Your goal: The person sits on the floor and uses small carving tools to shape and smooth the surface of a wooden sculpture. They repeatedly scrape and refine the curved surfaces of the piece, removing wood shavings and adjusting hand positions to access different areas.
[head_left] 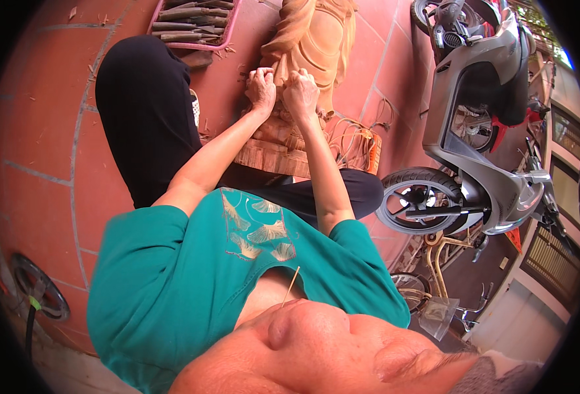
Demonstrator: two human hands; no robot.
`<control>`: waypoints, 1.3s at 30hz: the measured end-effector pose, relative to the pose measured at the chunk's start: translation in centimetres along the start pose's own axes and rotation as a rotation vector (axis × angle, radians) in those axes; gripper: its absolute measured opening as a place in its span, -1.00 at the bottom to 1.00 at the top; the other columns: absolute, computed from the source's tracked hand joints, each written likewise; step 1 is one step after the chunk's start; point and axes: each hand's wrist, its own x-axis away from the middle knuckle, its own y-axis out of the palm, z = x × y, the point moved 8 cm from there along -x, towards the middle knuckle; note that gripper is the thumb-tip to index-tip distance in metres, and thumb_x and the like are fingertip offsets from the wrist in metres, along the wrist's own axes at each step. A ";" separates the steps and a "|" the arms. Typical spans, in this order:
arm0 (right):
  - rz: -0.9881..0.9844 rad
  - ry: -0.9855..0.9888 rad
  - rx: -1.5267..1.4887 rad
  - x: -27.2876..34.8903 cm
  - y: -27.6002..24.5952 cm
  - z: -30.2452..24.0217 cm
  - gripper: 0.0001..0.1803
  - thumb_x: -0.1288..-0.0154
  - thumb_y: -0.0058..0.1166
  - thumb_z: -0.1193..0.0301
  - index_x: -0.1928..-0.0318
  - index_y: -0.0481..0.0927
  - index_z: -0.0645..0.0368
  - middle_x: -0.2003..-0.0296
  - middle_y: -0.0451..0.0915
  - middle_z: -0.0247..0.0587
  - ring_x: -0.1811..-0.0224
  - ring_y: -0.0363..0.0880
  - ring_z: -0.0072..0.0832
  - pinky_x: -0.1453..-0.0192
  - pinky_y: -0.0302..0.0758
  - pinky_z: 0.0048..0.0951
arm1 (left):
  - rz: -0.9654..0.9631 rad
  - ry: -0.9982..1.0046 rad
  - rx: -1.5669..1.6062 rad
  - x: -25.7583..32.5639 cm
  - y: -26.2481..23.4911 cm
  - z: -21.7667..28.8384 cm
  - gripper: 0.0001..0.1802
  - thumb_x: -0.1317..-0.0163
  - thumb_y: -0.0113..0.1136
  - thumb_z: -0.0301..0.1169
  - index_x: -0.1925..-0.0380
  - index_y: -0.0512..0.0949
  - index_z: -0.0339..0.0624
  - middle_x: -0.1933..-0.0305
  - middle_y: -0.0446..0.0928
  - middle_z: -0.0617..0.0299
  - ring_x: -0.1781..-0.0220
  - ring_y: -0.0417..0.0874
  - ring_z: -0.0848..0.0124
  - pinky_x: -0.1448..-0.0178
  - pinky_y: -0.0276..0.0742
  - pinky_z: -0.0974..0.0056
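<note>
A carved wooden statue (316,39) with robe-like folds lies or leans in front of me, its rough, uncarved base (273,154) between my legs. My left hand (261,92) is closed, its fingers curled against the left side of the carving. Close beside it, my right hand (301,93) is also closed, with the knuckles up, over the folds of the wood. Whatever the fingers pinch is too small or too hidden to make out. Both forearms stretch forward from my green shirt.
A pink basket (229,34) full of slim carving tools (188,26) stands at the far left of the statue. An orange box with cables (373,154) lies to the right. Beyond it are a grey motor scooter (457,144) and a bicycle (438,262). Wood chips dot the red tiles.
</note>
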 end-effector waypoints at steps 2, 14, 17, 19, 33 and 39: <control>0.003 -0.012 -0.008 0.3 0.2 0.2 -0.92 -0.08 0.02 0.50 0.42 0.57 0.22 0.25 0.53 -0.05 0.12 0.52 -0.10 0.15 0.53 -0.07 | 0.000 0.001 0.003 0.1 0.1 0.0 -0.85 -0.32 0.01 -0.27 0.21 0.54 0.05 0.07 0.50 0.13 -0.01 0.51 0.06 -0.04 0.42 -0.08; 0.061 -0.046 0.071 -4.1 2.2 0.3 -0.89 -0.07 0.09 0.47 0.39 0.62 0.23 0.24 0.54 -0.06 0.10 0.53 -0.12 0.14 0.55 -0.15 | -0.068 -0.046 0.033 0.3 0.6 -0.2 -0.84 -0.32 0.05 -0.24 0.19 0.54 0.04 0.06 0.50 0.13 -0.05 0.51 0.07 -0.07 0.42 -0.08; 0.049 -0.024 -0.005 -0.4 0.1 0.2 -0.90 -0.07 0.09 0.45 0.42 0.60 0.21 0.28 0.54 -0.07 0.14 0.54 -0.13 0.16 0.54 -0.15 | -0.035 -0.036 0.046 -0.1 0.3 -0.5 -0.84 -0.33 0.03 -0.24 0.19 0.55 0.05 0.06 0.50 0.13 -0.03 0.51 0.08 -0.06 0.42 -0.09; 0.041 -0.023 -0.069 1.4 -0.7 0.8 -0.91 -0.09 0.06 0.43 0.45 0.58 0.16 0.32 0.53 -0.09 0.17 0.56 -0.14 0.17 0.53 -0.16 | -0.033 -0.034 0.026 0.0 0.4 -0.4 -0.83 -0.34 0.02 -0.23 0.19 0.54 0.05 0.06 0.50 0.13 -0.02 0.51 0.08 -0.05 0.42 -0.09; -0.032 0.016 0.042 -6.5 3.4 2.0 -0.85 -0.09 0.11 0.41 0.44 0.66 0.23 0.32 0.61 0.03 0.17 0.62 -0.09 0.12 0.56 -0.12 | -0.053 0.018 0.061 0.6 0.7 0.5 -0.83 -0.32 0.02 -0.27 0.22 0.56 -0.03 0.11 0.52 0.07 0.00 0.52 0.07 -0.06 0.42 -0.04; -0.051 -0.003 -0.145 -1.0 0.4 1.9 -0.82 -0.12 0.06 0.42 0.51 0.61 0.25 0.43 0.58 0.03 0.27 0.61 -0.04 0.15 0.52 -0.05 | -0.009 -0.017 0.050 0.2 0.1 0.1 -0.83 -0.32 0.02 -0.27 0.22 0.56 -0.02 0.12 0.52 0.08 0.02 0.52 0.07 -0.06 0.42 -0.03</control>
